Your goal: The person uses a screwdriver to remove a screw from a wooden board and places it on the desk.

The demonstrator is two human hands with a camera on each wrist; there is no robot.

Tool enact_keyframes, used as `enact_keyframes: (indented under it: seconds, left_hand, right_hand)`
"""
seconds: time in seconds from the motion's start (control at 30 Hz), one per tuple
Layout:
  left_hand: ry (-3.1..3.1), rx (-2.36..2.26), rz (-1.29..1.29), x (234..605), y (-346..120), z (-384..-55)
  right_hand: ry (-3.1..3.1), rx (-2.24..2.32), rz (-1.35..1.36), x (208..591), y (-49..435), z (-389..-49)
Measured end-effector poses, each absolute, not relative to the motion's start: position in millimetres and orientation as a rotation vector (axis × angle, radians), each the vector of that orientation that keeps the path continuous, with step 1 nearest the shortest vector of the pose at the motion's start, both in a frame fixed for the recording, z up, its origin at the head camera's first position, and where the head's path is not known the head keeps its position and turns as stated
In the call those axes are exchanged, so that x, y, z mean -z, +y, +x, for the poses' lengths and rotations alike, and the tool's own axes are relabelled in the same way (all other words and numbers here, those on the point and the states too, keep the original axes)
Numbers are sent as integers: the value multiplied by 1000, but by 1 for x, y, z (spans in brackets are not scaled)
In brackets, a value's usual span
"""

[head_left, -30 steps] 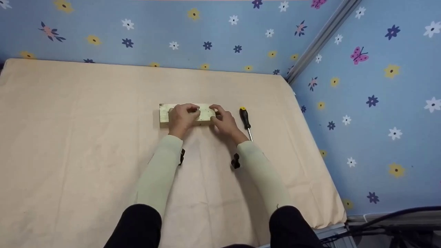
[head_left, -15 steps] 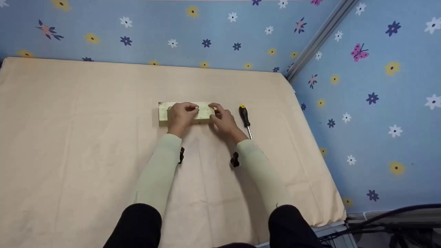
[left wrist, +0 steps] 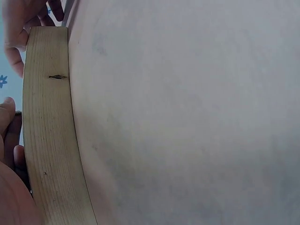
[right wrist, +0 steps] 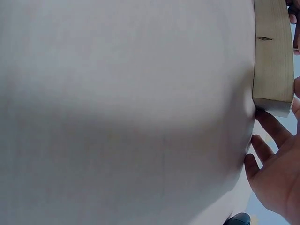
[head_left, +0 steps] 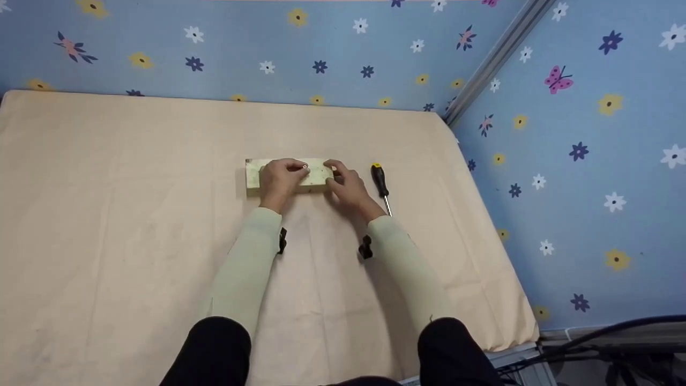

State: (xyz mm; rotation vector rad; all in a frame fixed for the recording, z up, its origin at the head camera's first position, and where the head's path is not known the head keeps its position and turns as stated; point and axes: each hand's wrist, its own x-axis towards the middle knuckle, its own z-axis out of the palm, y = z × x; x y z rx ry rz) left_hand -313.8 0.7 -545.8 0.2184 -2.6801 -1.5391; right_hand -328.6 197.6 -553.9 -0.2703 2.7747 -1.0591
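Observation:
A pale rectangular wooden block [head_left: 320,174] lies lengthwise on the cloth-covered table. My left hand [head_left: 280,182] is over its top, thumb and forefinger pinching a small screw [head_left: 305,166] whose round shiny end shows between the fingertips. At the block's right end, my right hand [head_left: 351,187] grips it, thumb at the near corner and forefinger at the far edge. In the right wrist view the other fingers [right wrist: 262,150] spread beside the end face. The left wrist view shows the block's front side [left wrist: 49,126] with a dark knot; the screw is mostly hidden there.
A screwdriver [head_left: 379,179] with a black and yellow handle lies right of the right hand, its shaft toward me and partly covered by the sleeve. Beige cloth [head_left: 161,214] spreads over the table. Flowered blue walls [head_left: 241,48] stand behind and at the right.
The screw's round end now shows as a bright ring between my left fingertips, where it looked dark one second ago. Both hands and the block hold nearly the same place.

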Motion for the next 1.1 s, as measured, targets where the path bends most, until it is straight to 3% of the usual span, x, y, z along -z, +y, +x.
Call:
enact_keyframes:
  seconds: [1.1]
  left_hand:
    - [-2686,1527,175,544,2,-318]
  right_hand:
    - [2748,1017,-236,552,199,-330]
